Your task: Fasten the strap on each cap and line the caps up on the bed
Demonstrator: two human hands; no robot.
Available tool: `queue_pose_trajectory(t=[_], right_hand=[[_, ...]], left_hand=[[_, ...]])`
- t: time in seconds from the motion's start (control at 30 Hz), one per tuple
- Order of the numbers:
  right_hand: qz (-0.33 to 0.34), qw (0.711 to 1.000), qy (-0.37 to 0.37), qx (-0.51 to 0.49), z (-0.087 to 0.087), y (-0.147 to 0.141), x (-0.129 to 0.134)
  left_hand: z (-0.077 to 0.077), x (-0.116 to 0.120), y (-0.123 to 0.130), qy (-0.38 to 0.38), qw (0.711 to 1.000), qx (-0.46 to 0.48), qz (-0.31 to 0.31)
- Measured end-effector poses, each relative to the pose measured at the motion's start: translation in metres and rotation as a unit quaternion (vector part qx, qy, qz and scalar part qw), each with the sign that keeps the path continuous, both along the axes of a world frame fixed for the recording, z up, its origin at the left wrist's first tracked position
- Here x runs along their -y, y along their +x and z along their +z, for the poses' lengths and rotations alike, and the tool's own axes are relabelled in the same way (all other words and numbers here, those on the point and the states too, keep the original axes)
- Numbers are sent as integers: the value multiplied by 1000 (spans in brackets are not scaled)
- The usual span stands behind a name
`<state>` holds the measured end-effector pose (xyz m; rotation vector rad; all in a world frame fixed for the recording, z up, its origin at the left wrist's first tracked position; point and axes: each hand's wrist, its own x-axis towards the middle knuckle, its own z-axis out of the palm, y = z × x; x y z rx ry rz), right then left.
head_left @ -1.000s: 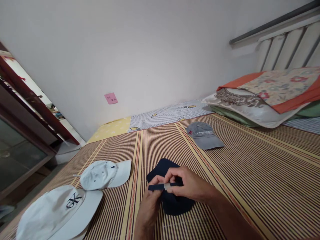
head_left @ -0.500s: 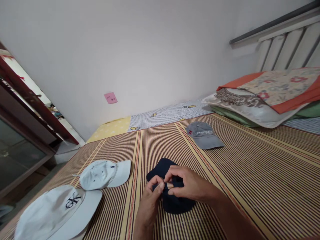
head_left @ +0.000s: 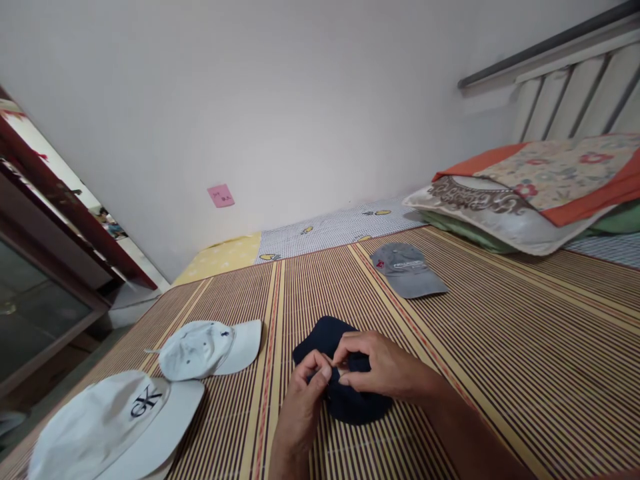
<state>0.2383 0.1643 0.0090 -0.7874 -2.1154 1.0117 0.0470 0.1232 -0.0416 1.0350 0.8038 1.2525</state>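
A dark navy baseball cap [head_left: 361,407] lies on the striped bamboo mat [head_left: 320,287], its brim pointing away from me. My left hand [head_left: 305,393] pinches the near part of the cap from the left, thumb against index finger. From the right, my right hand [head_left: 373,367] pinches the cap close beside the left fingertips. Both hands appear to hold the strap at the cap's back opening; its fastening is too small and covered to make out.
Two white caps, a smaller one [head_left: 193,350] and a larger one with CK letters [head_left: 100,427], lie at left. A grey cap [head_left: 407,270] lies farther back. Stacked pillows [head_left: 500,207] rest at the right, below a radiator [head_left: 575,100]. A wall [head_left: 325,100] bounds the far side.
My right fingers have shifted slightly to the right along the cap's strap, while my left hand keeps its pinch. The other caps have not moved.
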Motion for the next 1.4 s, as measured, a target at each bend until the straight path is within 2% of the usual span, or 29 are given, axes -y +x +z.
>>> queue_pose_trajectory(t=[0.17,0.33,0.57,0.7,0.9,1.07,1.13,1.4], right_hand=[[-4,1000,0,5,3,0,1],[-18,998,-53,-11,6,3,4],[-31,996,-79,-14,-5,27,-9],[10,992,-120,-25,-11,36,-16],[80,980,-182,-16,-18,34,-17],[143,944,-262,-143,-25,31,-18],[142,932,-279,-184,-27,31,-19],[91,935,-293,-181,-32,31,-22]], left_hand=[[-1,-1,2,-9,1000,13,18],[-1,-2,-1,-23,999,24,18],[3,1,-6,-36,998,30,52],[6,2,-8,-40,997,25,57],[8,2,-14,-32,998,9,62],[10,3,-22,-26,998,-18,50],[9,3,-23,-28,999,-19,40],[6,1,-23,-43,999,9,23]])
